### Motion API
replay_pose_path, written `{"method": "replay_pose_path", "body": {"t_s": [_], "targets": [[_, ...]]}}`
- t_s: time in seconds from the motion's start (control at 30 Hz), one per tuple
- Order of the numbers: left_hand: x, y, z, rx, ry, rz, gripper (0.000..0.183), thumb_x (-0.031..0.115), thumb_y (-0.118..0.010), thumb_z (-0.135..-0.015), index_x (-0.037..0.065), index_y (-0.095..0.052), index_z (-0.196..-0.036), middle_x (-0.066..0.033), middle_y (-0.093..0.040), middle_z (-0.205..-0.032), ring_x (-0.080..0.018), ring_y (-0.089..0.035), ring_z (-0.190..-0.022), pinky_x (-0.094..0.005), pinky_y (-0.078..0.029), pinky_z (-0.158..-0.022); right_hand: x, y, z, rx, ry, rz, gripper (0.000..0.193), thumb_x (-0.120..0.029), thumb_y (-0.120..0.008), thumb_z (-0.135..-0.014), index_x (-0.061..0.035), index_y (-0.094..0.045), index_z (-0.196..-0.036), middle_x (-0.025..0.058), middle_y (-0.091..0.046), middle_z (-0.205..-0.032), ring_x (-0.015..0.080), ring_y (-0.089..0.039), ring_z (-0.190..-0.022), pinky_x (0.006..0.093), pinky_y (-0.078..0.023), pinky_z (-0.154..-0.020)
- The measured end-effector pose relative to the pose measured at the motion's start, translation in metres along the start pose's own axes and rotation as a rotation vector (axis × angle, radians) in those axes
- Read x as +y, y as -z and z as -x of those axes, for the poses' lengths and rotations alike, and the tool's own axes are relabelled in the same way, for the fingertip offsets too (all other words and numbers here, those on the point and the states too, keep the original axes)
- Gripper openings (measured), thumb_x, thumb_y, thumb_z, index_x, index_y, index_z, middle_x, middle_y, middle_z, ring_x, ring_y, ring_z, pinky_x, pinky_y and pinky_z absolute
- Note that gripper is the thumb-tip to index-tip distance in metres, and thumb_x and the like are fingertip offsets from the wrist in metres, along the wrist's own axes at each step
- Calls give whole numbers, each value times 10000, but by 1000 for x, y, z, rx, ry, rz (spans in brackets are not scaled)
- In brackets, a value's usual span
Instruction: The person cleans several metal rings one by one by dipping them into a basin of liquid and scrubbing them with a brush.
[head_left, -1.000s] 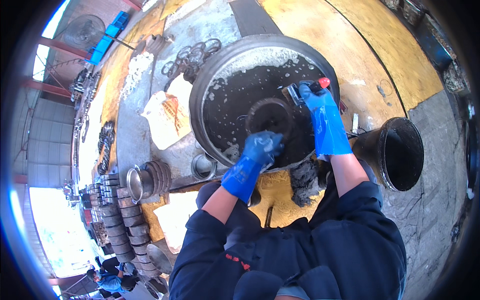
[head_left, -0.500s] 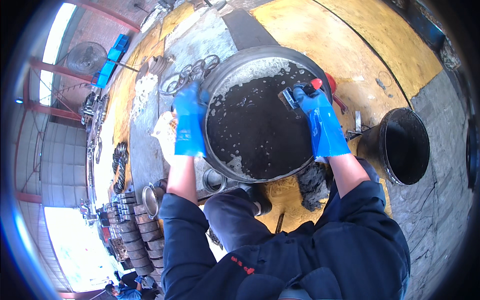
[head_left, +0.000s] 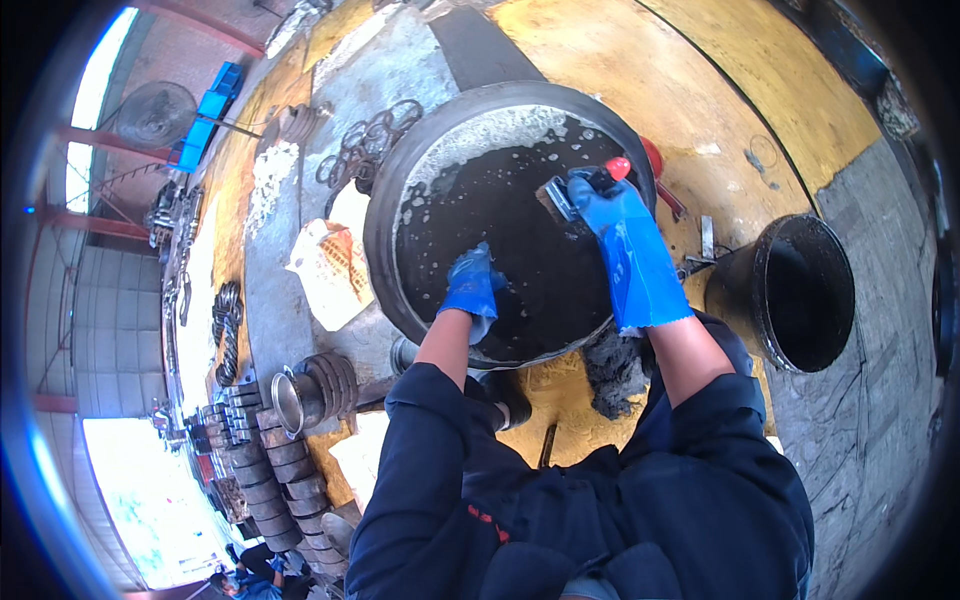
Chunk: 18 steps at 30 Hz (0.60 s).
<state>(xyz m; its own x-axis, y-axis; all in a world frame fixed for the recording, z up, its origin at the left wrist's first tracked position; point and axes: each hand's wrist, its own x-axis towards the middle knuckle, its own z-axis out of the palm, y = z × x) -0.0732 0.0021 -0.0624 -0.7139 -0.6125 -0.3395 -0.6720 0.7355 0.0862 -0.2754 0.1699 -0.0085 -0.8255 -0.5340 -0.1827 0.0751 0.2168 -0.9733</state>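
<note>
A large round dark tub (head_left: 382, 262) holds black liquid (head_left: 535, 265) with whitish foam along its far left side. Above the liquid, my right hand (head_left: 605, 203), in a blue rubber glove, grips a flat brush (head_left: 560, 198) with a metal band and a black handle ending in red. The bristles point left, over the liquid. My left hand (head_left: 472, 283), gloved the same way, reaches over the tub's near left rim to the liquid's surface. Its fingers are partly hidden, and whether they hold anything is unclear.
A black bucket (head_left: 808, 295) stands to the right. White printed bags (head_left: 330, 270) and several dark metal rings (head_left: 368, 140) lie left of the tub. Stacked round metal parts (head_left: 265, 480) stand at the lower left, with another person (head_left: 255, 580) beyond. Something red (head_left: 652, 160) sits behind the tub's right rim.
My left hand has moved from the tub's left rim inward, down to the liquid. My right hand and the brush have shifted slightly left.
</note>
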Motion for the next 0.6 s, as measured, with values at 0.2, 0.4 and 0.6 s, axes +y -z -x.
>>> {"method": "replay_pose_path", "body": {"t_s": [0.2,0.4,0.6], "targets": [[-52,-46,-9,-7,118,101,629,205,-742,-708,27,-565,-1285,-260,-637,-1161,-434,-606,-1088,-436,-488,-967,-6,-18,5,-36,30,-54,226,-204,-670,-875,-47,-709,-1033,84,-733,-962,155,-683,-886,307,-536,-824],[5,-13,17,-219,-265,11,357,228,-652,-791,47,-691,-1096,-219,-680,-1067,-393,-653,-1003,-442,-516,-903,2,-7,-2,25,46,-38,215,-201,-666,-875,-46,-707,-1018,88,-734,-946,154,-684,-879,306,-537,-817],[56,61,90,-418,-121,183,413,318,-550,-875,64,-647,-1186,-190,-649,-1183,-332,-633,-1075,-393,-488,-938,-9,-24,2,-12,43,-52,222,-209,-665,-874,-44,-706,-1016,89,-733,-943,155,-683,-875,307,-536,-812]]}}
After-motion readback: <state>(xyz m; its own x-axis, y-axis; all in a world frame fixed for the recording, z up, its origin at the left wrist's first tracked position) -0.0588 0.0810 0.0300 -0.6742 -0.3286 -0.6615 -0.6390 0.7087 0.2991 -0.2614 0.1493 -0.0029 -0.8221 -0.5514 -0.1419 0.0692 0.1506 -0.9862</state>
